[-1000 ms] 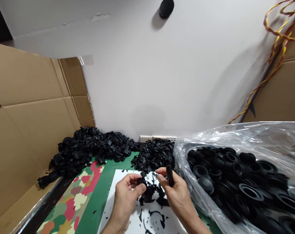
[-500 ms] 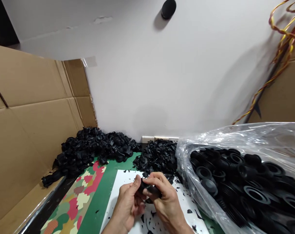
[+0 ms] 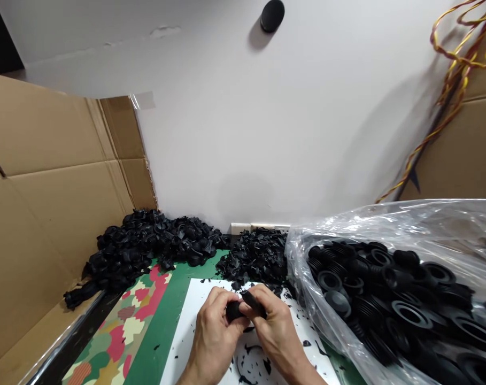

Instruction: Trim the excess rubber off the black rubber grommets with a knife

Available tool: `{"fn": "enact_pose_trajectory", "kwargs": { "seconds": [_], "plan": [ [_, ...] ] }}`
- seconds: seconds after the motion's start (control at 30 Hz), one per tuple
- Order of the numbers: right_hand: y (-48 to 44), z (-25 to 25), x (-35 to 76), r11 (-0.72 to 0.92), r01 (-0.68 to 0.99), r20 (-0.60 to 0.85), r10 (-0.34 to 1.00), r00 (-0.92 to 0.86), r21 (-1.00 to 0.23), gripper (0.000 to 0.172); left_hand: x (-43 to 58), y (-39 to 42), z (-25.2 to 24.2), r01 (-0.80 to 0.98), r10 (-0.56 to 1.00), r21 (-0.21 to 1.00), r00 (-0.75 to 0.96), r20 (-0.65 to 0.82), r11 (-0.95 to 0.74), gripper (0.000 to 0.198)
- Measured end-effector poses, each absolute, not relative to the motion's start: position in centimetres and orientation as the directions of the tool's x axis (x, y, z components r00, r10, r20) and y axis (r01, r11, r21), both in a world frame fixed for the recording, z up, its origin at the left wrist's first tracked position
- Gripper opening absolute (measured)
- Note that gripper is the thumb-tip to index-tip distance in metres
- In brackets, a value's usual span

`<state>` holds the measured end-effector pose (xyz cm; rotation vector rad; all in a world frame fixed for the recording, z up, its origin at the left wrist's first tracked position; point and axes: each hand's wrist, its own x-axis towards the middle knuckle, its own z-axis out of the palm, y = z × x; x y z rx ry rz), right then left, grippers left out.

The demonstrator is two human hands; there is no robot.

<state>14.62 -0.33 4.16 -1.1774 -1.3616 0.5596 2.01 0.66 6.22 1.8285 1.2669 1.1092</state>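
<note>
While clamping black part (image 3: 233, 311) in left grip (image 3: 215, 325) and black stick (image 3: 255, 305) in right grip (image 3: 275, 322), above near white sheet (image 3: 186, 321), could drop part if pinched too loosely.

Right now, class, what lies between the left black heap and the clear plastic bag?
In the head view, black scraps lie piled between heap and bag.

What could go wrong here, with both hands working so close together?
The slim dark object in the right hand could slip against the left hand; whether it has a sharp edge isn't visible.
The black part in the left hand might drop among the scraps on the white sheet.
Scraps could perhaps scatter into the open plastic bag nearby.
</note>
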Motion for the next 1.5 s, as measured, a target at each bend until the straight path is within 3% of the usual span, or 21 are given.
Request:
{"fn": "enact_pose_trajectory", "kwargs": {
  "seconds": [0.27, 0.37, 0.5, 0.57, 0.73, 0.87, 1.07, 1.17, 1.37, 1.5],
  "plan": [
    [0.2, 3.8, 13.8, 0.285, 0.409, 0.404, 0.882, 0.242, -0.867, 0.020, 1.7, -0.7, 6.3, 0.551, 0.862, 0.663, 0.299, 0.410, -0.506, 0.025],
    [0.7, 3.6, 13.5, 0.247, 0.424, 0.382, 0.883, 0.272, -0.871, 0.020, 1.9, -0.6, 6.7, 0.475, 0.852, 0.707, 0.309, 0.423, -0.524, 0.025],
    [1.6, 3.6, 14.0, 0.228, 0.438, 0.388, 0.865, 0.319, -0.870, 0.019, 2.0, 0.3, 7.2, 0.167, 0.956, 0.959, 0.224, 0.188, -0.228, 0.012],
    [2.1, 3.7, 15.4, 0.204, 0.437, 0.381, 0.848, 0.369, -0.876, 0.016, 1.9, 0.5, 7.3, 0.067, 0.966, 0.991, 0.243, 0.093, -0.112, 0.010],
    [2.2, 3.8, 18.9, 0.156, 0.427, 0.372, 0.789, 0.489, -0.891, 0.020, 1.2, 0.6, 6.7, -0.155, 0.963, 0.988, 0.268, 0.039, 0.003, 0.025],
    [1.7, 4.0, 18.2, 0.234, 0.408, 0.402, 0.826, 0.395, -0.882, 0.019, 0.9, 1.2, 6.2, -0.219, 0.960, 0.975, 0.277, 0.044, 0.019, 0.040],
    [0.7, 4.4, 17.3, 0.266, 0.371, 0.407, 0.832, 0.377, -0.890, 0.017, 0.8, 1.3, 6.0, -0.261, 0.970, 0.964, 0.240, 0.021, 0.044, 0.038],
    [0.3, 4.9, 17.3, 0.259, 0.348, 0.388, 0.840, 0.380, -0.901, 0.025, 0.8, 1.2, 6.2, -0.283, 0.973, 0.957, 0.230, 0.008, 0.059, 0.038],
    [0.4, 5.9, 17.1, 0.159, 0.250, 0.233, 0.925, 0.300, -0.955, 0.034, 0.1, 2.0, 6.4, -0.433, 0.957, 0.883, 0.285, -0.055, 0.180, 0.030],
    [-1.1, 3.6, 16.0, 0.099, 0.216, 0.109, 0.993, 0.036, -0.971, 0.022, -0.2, 2.4, 6.2, -0.517, 0.955, 0.832, 0.294, -0.047, 0.200, 0.030]
  ]
}}
